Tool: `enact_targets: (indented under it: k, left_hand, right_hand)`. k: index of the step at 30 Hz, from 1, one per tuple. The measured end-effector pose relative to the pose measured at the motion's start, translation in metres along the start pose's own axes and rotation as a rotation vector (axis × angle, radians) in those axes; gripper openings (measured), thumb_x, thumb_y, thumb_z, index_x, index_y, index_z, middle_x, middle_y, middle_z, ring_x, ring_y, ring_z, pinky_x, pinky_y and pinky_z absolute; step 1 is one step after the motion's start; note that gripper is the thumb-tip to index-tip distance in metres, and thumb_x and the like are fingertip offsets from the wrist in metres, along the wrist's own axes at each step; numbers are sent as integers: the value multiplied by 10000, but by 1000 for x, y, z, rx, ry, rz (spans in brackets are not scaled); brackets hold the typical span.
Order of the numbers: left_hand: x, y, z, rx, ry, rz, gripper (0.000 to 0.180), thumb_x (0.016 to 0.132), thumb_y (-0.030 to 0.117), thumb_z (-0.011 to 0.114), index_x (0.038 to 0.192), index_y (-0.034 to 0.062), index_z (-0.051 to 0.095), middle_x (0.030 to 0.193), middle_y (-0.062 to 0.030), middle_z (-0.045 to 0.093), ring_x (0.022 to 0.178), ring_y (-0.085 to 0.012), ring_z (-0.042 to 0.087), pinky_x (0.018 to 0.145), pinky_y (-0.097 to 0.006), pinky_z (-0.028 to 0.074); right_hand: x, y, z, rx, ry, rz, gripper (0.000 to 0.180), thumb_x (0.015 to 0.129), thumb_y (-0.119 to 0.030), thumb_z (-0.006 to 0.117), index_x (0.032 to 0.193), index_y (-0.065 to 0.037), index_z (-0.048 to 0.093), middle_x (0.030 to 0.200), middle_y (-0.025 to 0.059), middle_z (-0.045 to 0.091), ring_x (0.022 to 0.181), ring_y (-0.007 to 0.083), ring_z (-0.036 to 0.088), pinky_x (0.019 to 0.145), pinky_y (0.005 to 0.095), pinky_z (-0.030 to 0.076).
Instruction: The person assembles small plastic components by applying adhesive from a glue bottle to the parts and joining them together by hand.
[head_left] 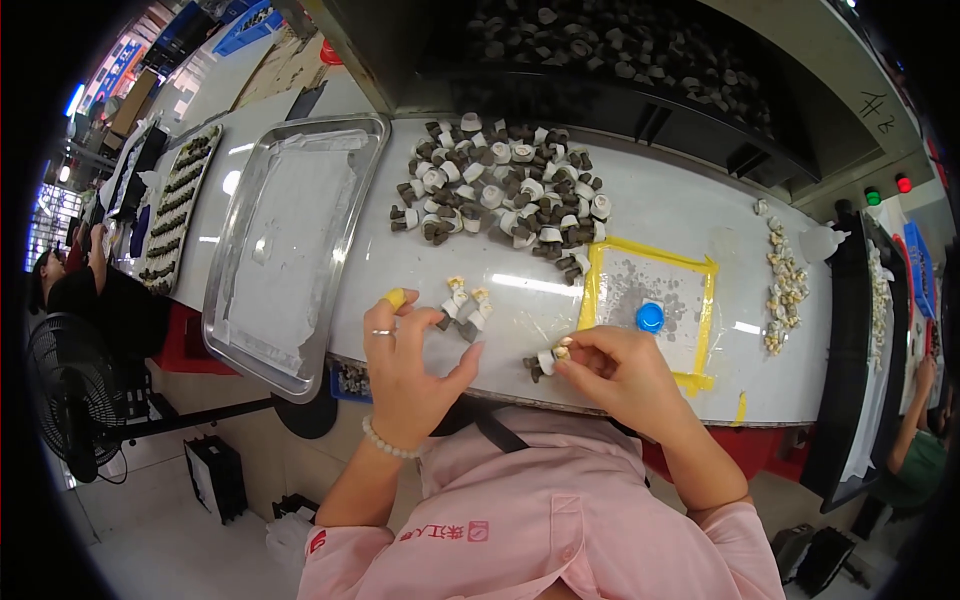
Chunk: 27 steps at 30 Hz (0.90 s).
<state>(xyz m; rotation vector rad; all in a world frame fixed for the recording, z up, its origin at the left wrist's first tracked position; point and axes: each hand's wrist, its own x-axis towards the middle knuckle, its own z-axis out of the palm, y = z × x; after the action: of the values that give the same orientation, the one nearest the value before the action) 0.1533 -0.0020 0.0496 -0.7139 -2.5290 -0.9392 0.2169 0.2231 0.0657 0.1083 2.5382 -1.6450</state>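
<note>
I look down from the head camera at a white worktop (pixel 650 200). My right hand (pixel 620 375), at about five o'clock from the centre, is pressed together at the fingertips, pinching a small cream bead onto a dark-and-white small part (pixel 545 362) at the worktop's near edge. My left hand (pixel 405 365), at seven o'clock, is loosely spread with fingers curled, a yellow cap on one fingertip and a ring on another; it holds nothing I can make out. Between the hands, just beyond the left fingertips, lie a few finished pieces (pixel 465 305). At twelve o'clock sits a large pile of parts (pixel 500 190). Beyond my right hand is a yellow taped square (pixel 650 305) with a blue cap (pixel 650 317) inside. At ten o'clock lies a metal tray (pixel 290 240). A row of cream beads (pixel 785 285) lies at three o'clock.
</note>
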Motion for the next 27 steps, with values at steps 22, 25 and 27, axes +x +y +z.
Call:
enact_targets:
  k: [22, 25, 27]
  left_hand:
    - [-14, 16, 28, -437, 58, 425, 387, 682, -63, 723, 1040, 10, 596, 985, -135, 642, 820, -252, 622, 702, -382, 514]
    - [-12, 21, 28, -546, -35, 296, 423, 653, -107, 744, 1038, -10, 600, 986, -154, 645, 748, -256, 631, 627, -332, 534]
    - [-11, 21, 30, -519, -8, 338, 405, 659, -103, 749, 1030, -20, 609, 984, -167, 647, 723, -253, 639, 631, -304, 537]
  right_hand:
    - [-6, -2, 15, 329, 61, -302, 369, 737, 72, 705, 1095, -9, 666, 944, 93, 645, 807, 132, 624, 689, 223, 520]
    - [-9, 1, 12, 281, 98, -342, 382, 700, 92, 702, 1067, -13, 682, 937, 100, 647, 781, 152, 629, 678, 239, 519]
    - [-9, 5, 11, 217, 150, -402, 385, 687, 89, 712, 1056, -19, 689, 927, 99, 649, 785, 161, 631, 669, 254, 515]
